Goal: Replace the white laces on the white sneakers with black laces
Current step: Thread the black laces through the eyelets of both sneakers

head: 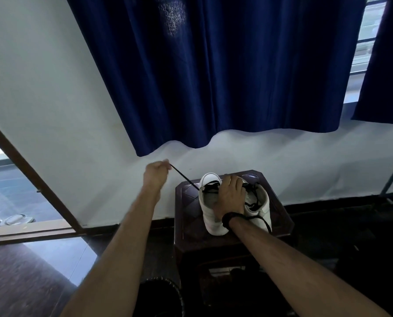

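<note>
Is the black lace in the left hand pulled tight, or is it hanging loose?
Tight. The black lace runs straight from the left hand down to the sneaker.

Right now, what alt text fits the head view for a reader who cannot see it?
The left hand pulls a black lace taut up and away from a white sneaker, while the right hand holds the sneaker down on a dark stool. A blue curtain hangs on the white wall behind.
</note>
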Demonstrator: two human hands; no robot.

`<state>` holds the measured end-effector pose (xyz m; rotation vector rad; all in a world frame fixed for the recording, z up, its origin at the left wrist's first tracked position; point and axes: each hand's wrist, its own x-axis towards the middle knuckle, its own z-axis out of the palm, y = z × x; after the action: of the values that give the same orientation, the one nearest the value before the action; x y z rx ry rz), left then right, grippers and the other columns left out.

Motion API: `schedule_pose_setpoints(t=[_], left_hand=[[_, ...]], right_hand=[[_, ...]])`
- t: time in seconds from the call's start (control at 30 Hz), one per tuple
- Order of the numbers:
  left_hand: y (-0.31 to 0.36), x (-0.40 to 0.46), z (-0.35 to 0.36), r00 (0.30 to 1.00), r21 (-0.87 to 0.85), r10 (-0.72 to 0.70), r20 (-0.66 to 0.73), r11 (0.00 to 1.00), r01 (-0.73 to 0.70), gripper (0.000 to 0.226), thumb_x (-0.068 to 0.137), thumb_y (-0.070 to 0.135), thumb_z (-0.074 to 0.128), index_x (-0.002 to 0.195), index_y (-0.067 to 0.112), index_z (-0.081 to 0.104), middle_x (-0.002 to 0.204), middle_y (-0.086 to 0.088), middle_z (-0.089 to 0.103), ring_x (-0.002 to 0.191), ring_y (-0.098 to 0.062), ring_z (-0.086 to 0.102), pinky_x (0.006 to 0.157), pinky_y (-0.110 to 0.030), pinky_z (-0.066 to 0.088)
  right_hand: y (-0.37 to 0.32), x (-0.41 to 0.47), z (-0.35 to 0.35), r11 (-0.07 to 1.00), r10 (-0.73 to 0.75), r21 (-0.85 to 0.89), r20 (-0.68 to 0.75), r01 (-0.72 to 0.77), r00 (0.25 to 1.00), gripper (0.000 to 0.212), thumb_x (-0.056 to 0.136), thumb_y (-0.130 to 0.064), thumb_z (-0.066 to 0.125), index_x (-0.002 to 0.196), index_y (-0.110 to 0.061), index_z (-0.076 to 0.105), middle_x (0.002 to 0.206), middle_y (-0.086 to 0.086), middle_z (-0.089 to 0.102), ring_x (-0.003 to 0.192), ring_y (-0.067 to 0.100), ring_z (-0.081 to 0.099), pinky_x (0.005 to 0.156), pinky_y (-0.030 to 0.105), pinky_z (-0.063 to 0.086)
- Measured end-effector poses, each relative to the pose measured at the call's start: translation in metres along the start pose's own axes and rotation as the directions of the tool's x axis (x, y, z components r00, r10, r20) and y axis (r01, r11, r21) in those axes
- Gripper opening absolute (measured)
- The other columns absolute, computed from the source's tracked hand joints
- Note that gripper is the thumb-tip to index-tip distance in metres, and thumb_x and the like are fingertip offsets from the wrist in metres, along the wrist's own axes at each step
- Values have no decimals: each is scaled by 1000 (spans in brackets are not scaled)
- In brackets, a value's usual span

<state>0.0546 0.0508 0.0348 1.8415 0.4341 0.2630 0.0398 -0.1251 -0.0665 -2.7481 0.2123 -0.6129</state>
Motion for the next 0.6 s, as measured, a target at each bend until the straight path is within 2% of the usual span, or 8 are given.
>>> schedule_pose_setpoints(t=[0.1,0.17,0.23,0.3,0.4,0.5,0.6], left_hand=[[27,8,-15,986,-268,0,-164,962,-45,27,92,21,52,66,17,57,67,1,51,57,-14,38,54,-26,31],[41,13,-23,967,-312,55,-248,941,-134,31,96,24,48,66,16,55,68,1,52,59,-13,39,54,-24,33],[50,14,-25,950,-317,107,-293,926,-203,34,99,27,46,68,16,56,70,1,52,60,-11,40,53,-22,33],[52,14,-21,955,-320,96,-281,929,-187,35,99,28,46,68,16,56,68,1,51,58,-11,39,51,-22,33],[53,8,-14,985,-292,44,-169,952,-93,31,97,27,52,69,15,59,60,1,46,53,-12,38,47,-22,32],[60,3,-13,984,-229,116,-134,963,-144,33,96,34,56,70,15,63,58,3,46,56,-11,41,54,-23,34],[78,-1,-13,984,-185,168,-64,967,-178,34,95,40,58,72,16,65,58,3,48,58,-11,43,54,-22,34]], right_hand=[[2,5,-1,999,44,-3,33,-44,998,42,64,-14,68,103,-9,55,92,10,60,86,31,57,72,39,45],[3,5,-1,999,40,-22,105,-38,994,44,68,-18,66,110,-7,54,94,11,64,90,32,58,81,40,42],[2,3,2,999,16,-44,176,-9,984,48,80,-20,55,125,-5,47,107,11,65,104,32,54,92,42,34],[4,0,1,996,1,-92,187,16,982,47,84,-25,49,127,-7,46,111,10,66,108,31,53,97,42,29],[11,2,-7,984,-72,-149,189,101,979,35,87,-31,46,115,-11,51,108,10,67,106,29,56,99,42,27],[18,11,-16,956,-200,-163,243,243,949,41,92,-30,44,126,-8,44,105,8,68,104,27,60,102,44,26],[25,23,-20,973,-176,-87,322,214,930,45,98,-34,40,136,-9,40,117,11,64,112,29,59,106,45,30]])
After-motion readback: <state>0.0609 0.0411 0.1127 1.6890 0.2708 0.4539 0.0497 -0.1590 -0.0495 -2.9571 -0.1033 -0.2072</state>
